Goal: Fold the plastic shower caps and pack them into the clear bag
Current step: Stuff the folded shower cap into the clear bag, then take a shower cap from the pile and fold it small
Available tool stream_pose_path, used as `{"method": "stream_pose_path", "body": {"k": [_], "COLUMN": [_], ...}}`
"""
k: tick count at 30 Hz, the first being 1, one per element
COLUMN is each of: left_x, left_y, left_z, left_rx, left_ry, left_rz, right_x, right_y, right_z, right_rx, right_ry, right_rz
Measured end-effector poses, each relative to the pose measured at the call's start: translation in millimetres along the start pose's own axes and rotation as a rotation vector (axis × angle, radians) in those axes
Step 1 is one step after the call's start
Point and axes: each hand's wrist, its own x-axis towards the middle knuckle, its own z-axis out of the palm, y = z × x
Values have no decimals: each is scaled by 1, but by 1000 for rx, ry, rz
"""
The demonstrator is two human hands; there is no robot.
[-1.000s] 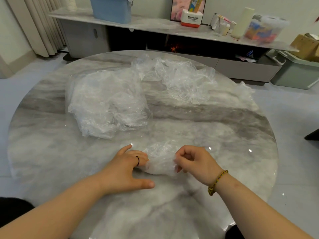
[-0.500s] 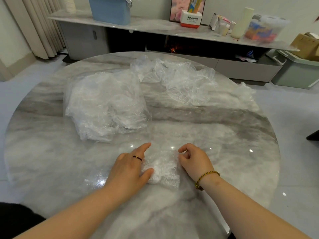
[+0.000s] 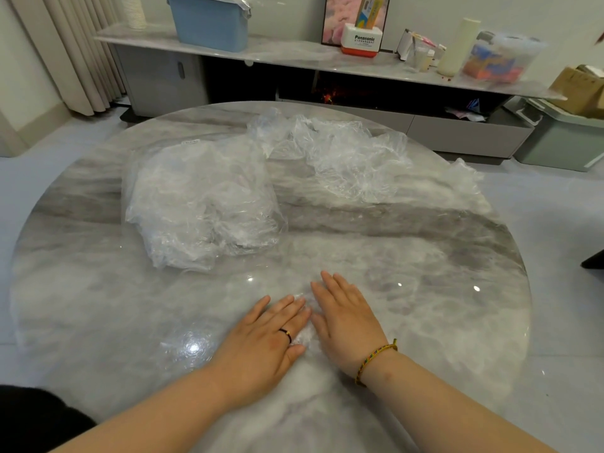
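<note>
Both palms flat, fingers straight: left hand (image 3: 264, 349) and right hand (image 3: 347, 322) press the folded shower cap (image 3: 302, 336) onto the table (image 3: 425, 289), near its 6 o'clock edge. Only a sliver of it shows between them. The clear bag (image 3: 199, 204) sits at 11 o'clock, contents indistinct; loose caps (image 3: 343, 158) at 1 o'clock.

Glossy marble-look table (image 3: 425, 289); thin, crinkled clear plastic bag (image 3: 199, 204) and caps (image 3: 343, 158) — probably film.
</note>
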Motion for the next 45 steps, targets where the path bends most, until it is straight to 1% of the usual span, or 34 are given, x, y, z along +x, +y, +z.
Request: {"method": "stream_pose_path", "body": {"k": [2, 7, 12, 15, 17, 18, 20, 21, 23, 25, 26, 27, 29, 31, 33, 36, 38, 39, 41, 43, 45], "left_x": [0, 0, 0, -2, -3, -2, 1, 3, 6, 5, 3, 2, -2, -6, -10, -16, -15, -15, -12, -9, -7], "left_y": [0, 0, 0, -1, -4, -6, -10, -12, -17, -25, -30, -35, -50, -68, -90, -118, -128, -132, -137, -139, -144], "left_z": [1, 1, 0, -4, -6, -5, -10, -15, -29, -42, -48, -55, -69, -89, -98, -105, -106, -104, -100, -95, -90], "left_rx": [8, 25, 1, -35, -82, -122, -226, -288, -404, -445, -459, -448, -356, -300, -248, -170, -177, -194, -223, -253, -239], "left_ry": [-19, -102, -125, -124, -41, 33, 159, 168, 229, 287, 318, 360, 459, 474, 432, 337, 331, 349, 400, 416, 415], "left_rz": [-2, -6, -20, -12, -27, -41, -115, -161, -248, -343, -352, -357, -367, -443, -534, -619, -677, -699, -717, -719, -731], "right_x": [0, 2, 1, 1, 1, 2, 2, 2, -1, -2, -2, -3, -5, -6, -5, 1, 11, 19, 37, 56, 77], "right_y": [1, 0, 0, 2, 4, 5, 5, 4, 0, -3, -3, -3, -5, -3, -5, -17, -30, -39, -58, -78, -96], "right_z": [3, 8, -1, -11, -15, -17, -20, -22, -24, -24, -23, -24, -28, -30, -31, -36, -42, -45, -48, -47, -41], "right_rx": [-15, -41, 23, 87, 107, 129, 169, 186, 158, 142, 163, 218, 451, 707, 906, 1341, 1579, 1643, 1688, 1675, 1594], "right_ry": [-40, -71, -19, -3, -19, -46, -126, -152, -164, -197, -207, -191, -132, -76, -51, -58, -80, -83, -77, -32, 37], "right_rz": [25, 45, 30, 76, 120, 148, 226, 253, 244, 198, 181, 165, 167, 214, 266, 326, 309, 293, 282, 324, 400]}}
